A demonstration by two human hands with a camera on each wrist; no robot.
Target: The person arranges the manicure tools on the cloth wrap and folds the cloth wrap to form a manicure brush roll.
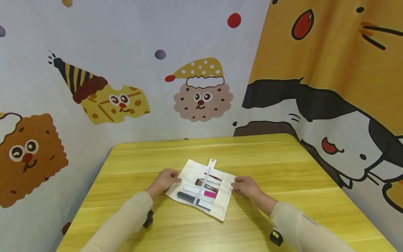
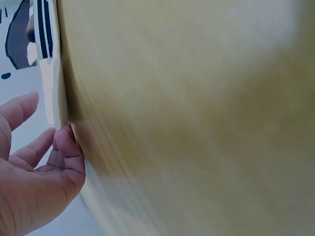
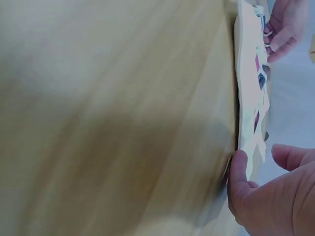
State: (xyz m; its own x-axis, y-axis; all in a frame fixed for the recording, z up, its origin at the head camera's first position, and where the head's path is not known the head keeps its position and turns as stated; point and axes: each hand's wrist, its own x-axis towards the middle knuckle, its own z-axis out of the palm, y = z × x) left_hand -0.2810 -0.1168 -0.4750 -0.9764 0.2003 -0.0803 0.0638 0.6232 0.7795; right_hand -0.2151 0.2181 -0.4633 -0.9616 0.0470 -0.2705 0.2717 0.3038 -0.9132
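A cream fabric brush roll [image 1: 176, 190] lies unrolled on the wooden table [image 1: 132, 161], tilted a little. Under its clear strap [image 1: 203, 185] sit slim brushes [image 1: 212, 175], a brush with a brown bristle head [image 1: 199, 182], a white and pink file [image 1: 192, 189] and a dark nail file [image 1: 186, 197]. My left hand [image 1: 167, 180] is at the roll's left edge, fingertips by the cloth and thumb raised apart from it in the left wrist view. At the right edge, my right hand [image 1: 247, 187] touches the cloth with its fingers, thumb held away.
A snap tab [image 1: 212, 162] sticks out from the roll's far edge. Behind the table hangs a curtain [image 1: 126, 45] printed with cartoon food and animals. Each forearm carries a small black wrist camera [image 1: 148, 219].
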